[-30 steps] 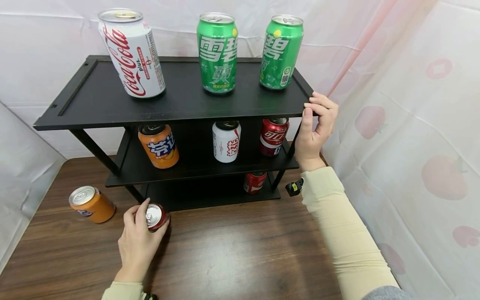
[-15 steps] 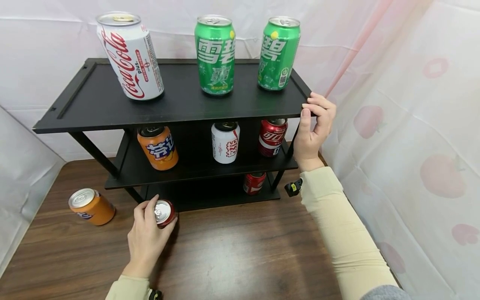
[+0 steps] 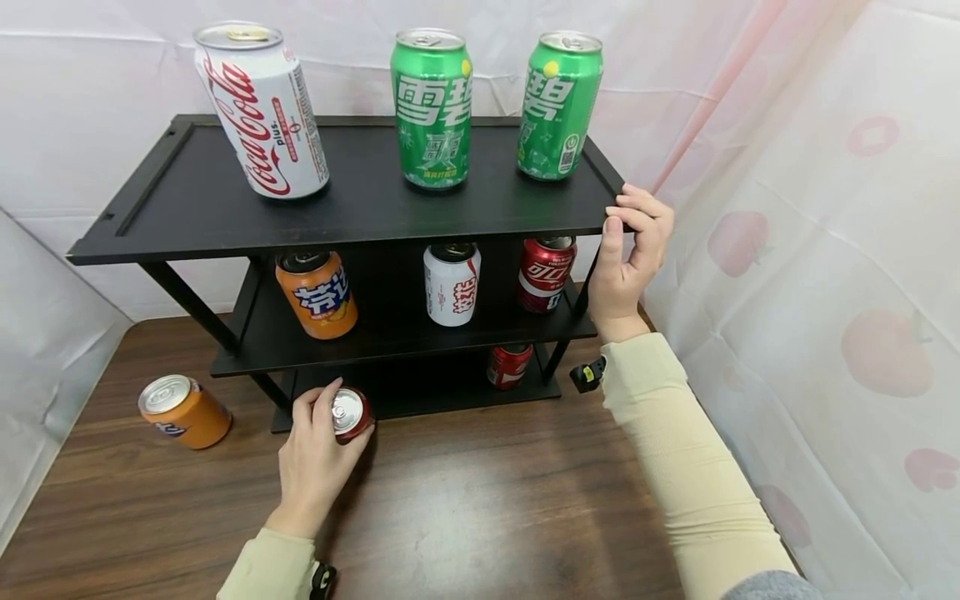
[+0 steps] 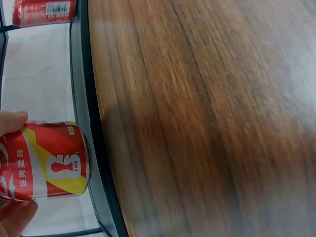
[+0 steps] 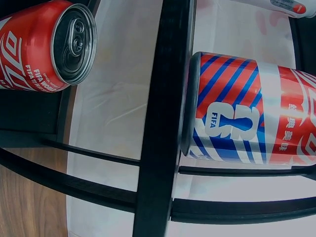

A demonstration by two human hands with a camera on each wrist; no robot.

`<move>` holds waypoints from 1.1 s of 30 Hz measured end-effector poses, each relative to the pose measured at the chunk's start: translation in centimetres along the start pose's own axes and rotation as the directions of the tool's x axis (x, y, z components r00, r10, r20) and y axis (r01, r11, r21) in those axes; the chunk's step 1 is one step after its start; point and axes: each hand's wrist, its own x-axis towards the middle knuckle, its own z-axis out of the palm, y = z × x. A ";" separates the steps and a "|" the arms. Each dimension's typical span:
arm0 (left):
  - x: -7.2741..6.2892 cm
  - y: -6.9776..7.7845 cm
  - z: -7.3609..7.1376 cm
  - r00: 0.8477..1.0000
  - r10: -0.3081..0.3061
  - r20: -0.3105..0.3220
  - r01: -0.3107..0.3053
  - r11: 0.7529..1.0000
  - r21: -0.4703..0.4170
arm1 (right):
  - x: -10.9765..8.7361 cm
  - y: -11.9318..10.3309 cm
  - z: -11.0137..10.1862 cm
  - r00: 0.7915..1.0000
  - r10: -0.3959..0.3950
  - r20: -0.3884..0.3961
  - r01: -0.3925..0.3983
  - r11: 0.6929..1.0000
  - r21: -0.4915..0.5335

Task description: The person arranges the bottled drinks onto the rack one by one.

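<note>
In the head view my left hand (image 3: 318,458) grips a red Coca-Cola can (image 3: 349,414) upright, thumb on its right side and fingers on its left. The can is at the front of the bottom shelf's left half. The left wrist view shows yellow and white print on this can (image 4: 54,163), its base beside the dark shelf edge (image 4: 91,98). My right hand (image 3: 632,258) holds the right front corner of the black shelf rack's top board (image 3: 360,208), fingers over the edge and thumb at the front.
A white Coca-Cola can (image 3: 262,117) and two green Sprite cans (image 3: 432,117) stand on top. The middle shelf bears an orange can (image 3: 318,300), a white can (image 3: 452,287) and a red can (image 3: 546,279). Another red can (image 3: 510,367) stands bottom right; an orange can (image 3: 187,412) stands on the table.
My left hand has carried the red can rightward and slightly away from me, along the front of the bottom shelf. My right hand has stayed at the rack's corner.
</note>
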 end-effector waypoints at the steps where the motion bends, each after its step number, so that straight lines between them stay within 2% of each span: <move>1: 0.1 0.1 0.1 1.000 0.006 0.004 -0.006 1.000 -0.003 | 0.0 0.0 0.0 1.000 0.001 -0.001 -0.001 1.000 0.002; 12: 1.0 0.9 1.0 0.998 0.056 0.041 -0.056 0.998 -0.016 | 0.0 0.0 0.1 1.000 -0.011 -0.010 0.011 1.000 0.003; 21: 1.2 1.4 2.4 0.985 0.167 0.053 -0.166 0.986 -0.015 | 0.0 0.0 0.1 1.000 -0.007 -0.012 0.007 1.000 0.003; 33: 2.6 2.7 3.7 0.970 0.226 0.088 -0.225 0.974 -0.018 | 0.0 0.2 0.2 1.000 -0.001 -0.016 0.001 1.000 0.004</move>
